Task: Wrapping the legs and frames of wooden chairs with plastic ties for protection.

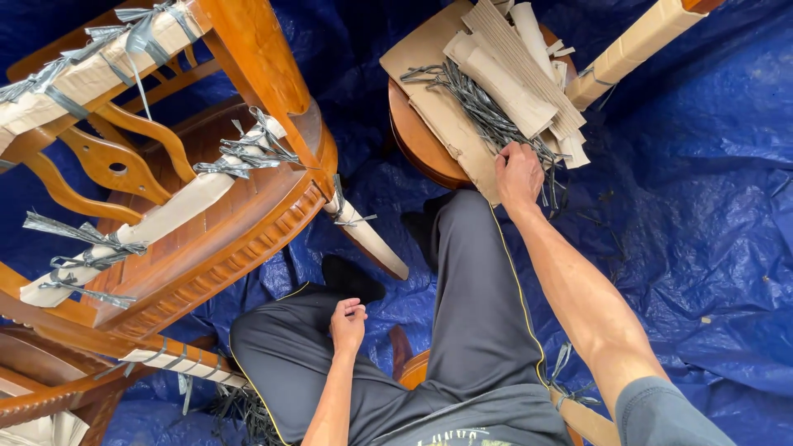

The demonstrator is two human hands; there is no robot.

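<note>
chair (248, 206) left, cardboard (462, 124) on stool (413, 136) right

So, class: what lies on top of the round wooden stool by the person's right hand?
On the round wooden stool lie flat cardboard sheets, rolled cardboard pieces and a bundle of grey plastic straps. The right hand rests on their edge. Most of the seat is covered.
</note>
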